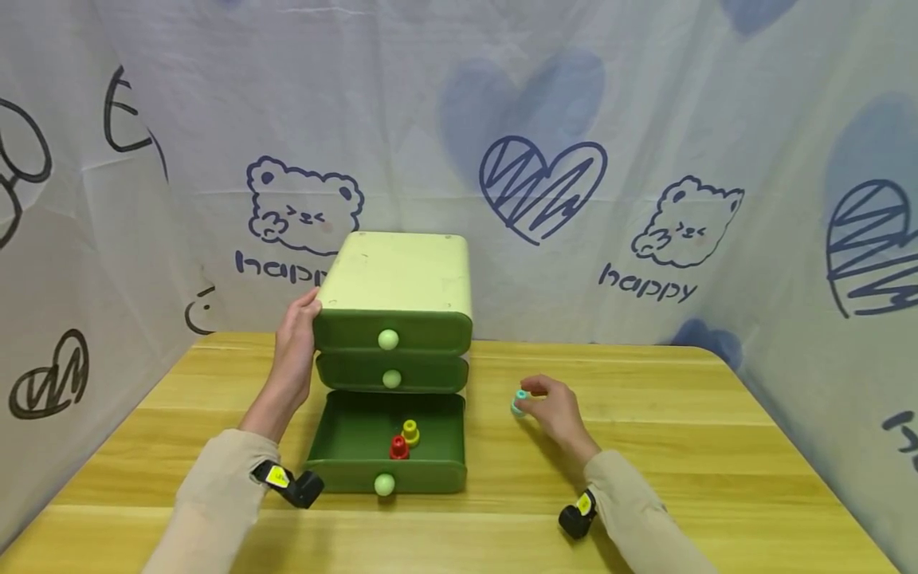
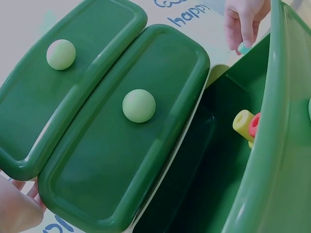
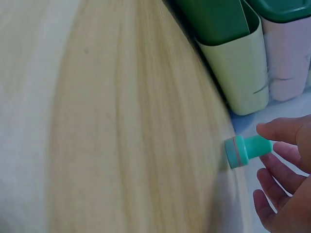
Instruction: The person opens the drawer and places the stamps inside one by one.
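A small drawer cabinet (image 1: 398, 271) with a pale yellow-green top has three green drawers; the bottom drawer (image 1: 344, 430) is pulled out. My left hand (image 1: 292, 351) rests along the cabinet's upper left side, most fingers hidden behind its edge in the left wrist view. To the right of the cabinet, my right hand (image 1: 555, 410) pinches a small teal toy stamp (image 3: 245, 149) by its narrow stem between thumb and fingertips. The stamp is upright, its wide base at the tabletop. Inside the bottom drawer stand a red stamp (image 1: 399, 448) and a yellow stamp (image 1: 410, 433), side by side.
Round pale knobs, such as the bottom one (image 1: 384, 485), stick out from the drawer fronts. The wooden table (image 1: 645, 399) extends around the cabinet. A white curtain (image 1: 430, 119) with blue drawings hangs behind and at both sides.
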The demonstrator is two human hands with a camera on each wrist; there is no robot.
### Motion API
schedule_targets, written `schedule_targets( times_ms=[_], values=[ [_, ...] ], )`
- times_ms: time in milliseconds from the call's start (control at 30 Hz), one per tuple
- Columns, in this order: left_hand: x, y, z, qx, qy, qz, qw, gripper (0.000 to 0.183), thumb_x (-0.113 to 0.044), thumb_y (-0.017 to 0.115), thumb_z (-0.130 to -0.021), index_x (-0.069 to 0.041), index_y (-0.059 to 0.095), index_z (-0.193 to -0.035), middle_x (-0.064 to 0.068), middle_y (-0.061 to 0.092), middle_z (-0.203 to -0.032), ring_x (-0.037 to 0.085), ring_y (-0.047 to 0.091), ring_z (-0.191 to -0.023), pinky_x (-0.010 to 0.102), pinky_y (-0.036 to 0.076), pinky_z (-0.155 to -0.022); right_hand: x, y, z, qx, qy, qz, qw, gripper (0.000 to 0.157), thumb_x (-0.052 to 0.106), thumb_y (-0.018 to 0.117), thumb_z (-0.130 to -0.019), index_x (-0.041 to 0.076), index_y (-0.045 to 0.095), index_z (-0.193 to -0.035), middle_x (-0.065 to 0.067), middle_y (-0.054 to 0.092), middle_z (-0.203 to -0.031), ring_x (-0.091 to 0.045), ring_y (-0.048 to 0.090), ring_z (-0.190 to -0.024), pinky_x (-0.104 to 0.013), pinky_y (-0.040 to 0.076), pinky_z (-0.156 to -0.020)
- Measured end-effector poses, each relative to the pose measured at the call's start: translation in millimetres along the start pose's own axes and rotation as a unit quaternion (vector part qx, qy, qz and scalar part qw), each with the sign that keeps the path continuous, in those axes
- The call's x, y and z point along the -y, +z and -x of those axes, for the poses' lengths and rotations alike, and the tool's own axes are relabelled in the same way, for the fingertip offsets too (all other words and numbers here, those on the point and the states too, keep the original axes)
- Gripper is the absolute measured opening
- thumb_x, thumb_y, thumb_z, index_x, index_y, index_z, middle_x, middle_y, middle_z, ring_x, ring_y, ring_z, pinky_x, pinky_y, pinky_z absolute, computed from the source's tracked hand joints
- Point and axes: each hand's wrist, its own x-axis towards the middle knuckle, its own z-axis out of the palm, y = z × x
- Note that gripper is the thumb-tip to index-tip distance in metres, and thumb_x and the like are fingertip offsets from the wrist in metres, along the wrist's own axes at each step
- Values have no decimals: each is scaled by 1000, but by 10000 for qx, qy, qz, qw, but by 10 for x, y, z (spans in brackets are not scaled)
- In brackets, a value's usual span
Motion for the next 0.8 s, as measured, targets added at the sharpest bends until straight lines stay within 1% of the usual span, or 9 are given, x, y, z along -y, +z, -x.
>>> schedule_targets(
  times_ms=[200, 433, 567, 800],
  values=[
    [6, -3, -5, -36, 15, 13, 10000, 54, -33, 32, -103, -11, 28, -152, 6, 25, -156, 22, 30, -136, 38, 26, -112, -19, 6, -18, -57, 51, 43, 10000, 31, 5, 74, -82, -6, 67, -110, -18, 67, -107, -35, 61, -102, -43, 53, -84],
    [9, -10, -2, -2, 55, -14, 10000, 54, -33, 32, -103, -10, 27, -153, 7, 25, -156, 23, 29, -136, 40, 25, -112, -21, 31, -19, 67, 284, 33, 9996, 28, 4, 73, -83, -6, 68, -110, -14, 69, -100, -33, 65, -95, -42, 54, -82],
    [10, -10, -7, 14, 60, 2, 10000, 54, -33, 32, -103, -10, 27, -153, 8, 24, -156, 24, 28, -137, 40, 25, -113, -35, 49, -26, 74, 283, 74, 9995, 26, 3, 73, -83, -5, 69, -108, -11, 69, -97, -30, 65, -93, -41, 54, -80],
    [9, -14, -1, 14, 49, 8, 10000, 53, -32, 32, -104, -11, 28, -152, 7, 25, -156, 22, 28, -137, 39, 25, -112, -8, 49, -13, 57, 180, 151, 9997, 24, 4, 74, -82, -3, 71, -104, -9, 70, -94, -27, 64, -93, -43, 51, -84]
  ],
)
